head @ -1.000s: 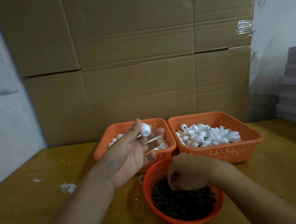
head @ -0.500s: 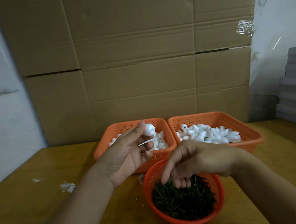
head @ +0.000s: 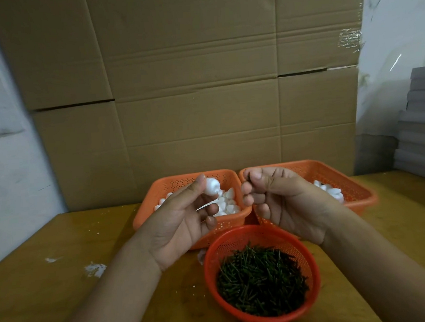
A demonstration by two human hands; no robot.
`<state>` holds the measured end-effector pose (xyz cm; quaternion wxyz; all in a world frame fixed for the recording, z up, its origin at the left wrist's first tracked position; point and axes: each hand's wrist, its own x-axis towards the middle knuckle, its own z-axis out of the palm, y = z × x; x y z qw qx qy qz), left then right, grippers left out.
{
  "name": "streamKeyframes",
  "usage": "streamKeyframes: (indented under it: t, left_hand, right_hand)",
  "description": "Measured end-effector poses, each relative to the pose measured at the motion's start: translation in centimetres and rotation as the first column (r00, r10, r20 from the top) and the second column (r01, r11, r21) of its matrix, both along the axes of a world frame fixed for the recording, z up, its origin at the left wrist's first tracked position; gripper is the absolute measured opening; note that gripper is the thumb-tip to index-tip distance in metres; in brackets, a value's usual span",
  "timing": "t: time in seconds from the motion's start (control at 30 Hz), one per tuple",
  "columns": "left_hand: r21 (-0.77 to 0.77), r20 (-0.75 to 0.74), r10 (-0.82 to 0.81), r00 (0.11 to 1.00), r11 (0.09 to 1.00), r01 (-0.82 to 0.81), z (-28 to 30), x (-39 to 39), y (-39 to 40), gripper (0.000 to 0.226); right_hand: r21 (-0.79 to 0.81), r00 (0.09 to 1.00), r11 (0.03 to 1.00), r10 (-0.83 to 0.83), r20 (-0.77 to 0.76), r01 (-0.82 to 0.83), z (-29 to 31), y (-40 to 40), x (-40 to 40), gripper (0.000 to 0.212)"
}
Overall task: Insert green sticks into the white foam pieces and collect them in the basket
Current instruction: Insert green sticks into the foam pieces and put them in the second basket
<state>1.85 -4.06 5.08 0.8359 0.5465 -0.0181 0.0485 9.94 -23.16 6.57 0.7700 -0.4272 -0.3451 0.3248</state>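
Left hand [head: 180, 223] pinches foam piece [head: 211, 186] above left basket [head: 183, 185]. Right hand [head: 279, 201], at 3 o'clock of it, pinches stick [head: 249, 178]. Stick bowl [head: 262, 273] at 6 o'clock.

Round bowl of sticks [head: 262, 280] nearest on table [head: 40, 298], two baskets [head: 159, 204] [head: 354, 188] side by side behind it, cardboard [head: 188, 87] behind.

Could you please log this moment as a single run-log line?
left hand: pinches white foam piece | right hand: raised, curled, green stick not discernible | round red mesh bowl of green sticks: below hands | insertion: not yet
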Motion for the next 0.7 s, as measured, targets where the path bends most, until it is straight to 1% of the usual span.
streamKeyframes:
  t: [0.1, 0.2, 0.3, 0.43, 0.57, 0.63, 0.7]
  left_hand:
    - [0.004, 0.003, -0.001, 1.000, 1.000, 0.001, 0.04, 0.04, 0.03, 0.026]
    - [0.016, 0.014, -0.013, 1.000, 1.000, 0.013, 0.08, -0.05, 0.04, 0.028]
    - [0.039, 0.018, -0.022, 1.000, 0.999, 0.021, 0.07, -0.13, 0.04, 0.028]
    - [0.052, 0.026, -0.017, 1.000, 0.999, 0.015, 0.03, -0.22, 0.17, 0.026]
    - [0.046, 0.022, -0.032, 0.999, 0.998, 0.031, 0.15, -0.23, 0.09, 0.025]
    - [0.055, 0.029, -0.045, 0.999, 0.998, 0.044, 0.16, -0.24, 0.12, 0.024]
    - [0.060, 0.037, -0.054, 0.998, 0.997, 0.052, 0.13, -0.25, 0.15, 0.024]
  right_hand:
    - [0.007, 1.000, 1.000, -0.019, 0.017, 0.019, 0.08, 0.05, -0.05, 0.011]
    - [-0.014, 0.997, 1.000, -0.019, 0.071, 0.020, 0.15, -0.10, -0.16, 0.021]
    - [-0.057, 0.996, 0.997, 0.051, 0.076, -0.047, 0.17, -0.13, -0.22, 0.029]
    - [-0.082, 0.985, 0.985, 0.158, 0.073, -0.152, 0.28, -0.08, -0.41, 0.031]
    - [-0.089, 0.982, 0.980, 0.183, 0.050, -0.178, 0.26, -0.06, -0.57, 0.034]
    - [-0.102, 0.982, 0.980, 0.176, 0.063, -0.169, 0.20, -0.04, -0.66, 0.030]
    - [-0.118, 0.981, 0.983, 0.157, 0.118, -0.143, 0.16, -0.04, -0.75, 0.020]
